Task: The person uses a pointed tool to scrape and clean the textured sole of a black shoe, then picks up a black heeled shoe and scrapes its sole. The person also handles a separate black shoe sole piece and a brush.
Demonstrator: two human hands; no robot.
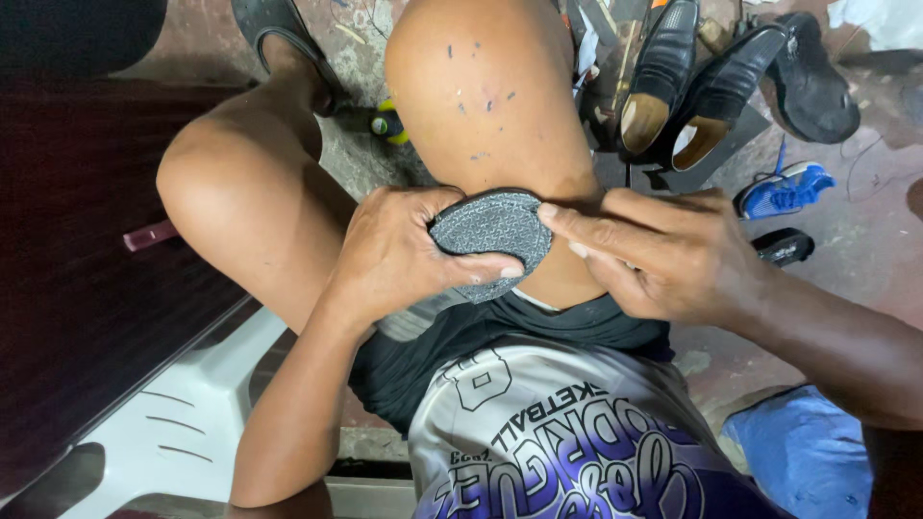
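Observation:
My left hand (pixel 404 255) grips a grey textured shoe sole piece (pixel 490 231), thumb across its lower edge and fingers behind it. My right hand (pixel 663 255) presses on the piece's right edge with its fingertips. Both hands rest against my right thigh, just below the bare knee (pixel 481 96). The rest of the sole piece is hidden behind my left palm.
Two black leather shoes (pixel 687 91) lie on the concrete floor past my knee, with a dark sole (pixel 812 77), a blue sandal (pixel 784 189) and a black item (pixel 784 245) to the right. A white plastic chair (pixel 192 413) sits under me. A blue cloth (pixel 803 447) lies lower right.

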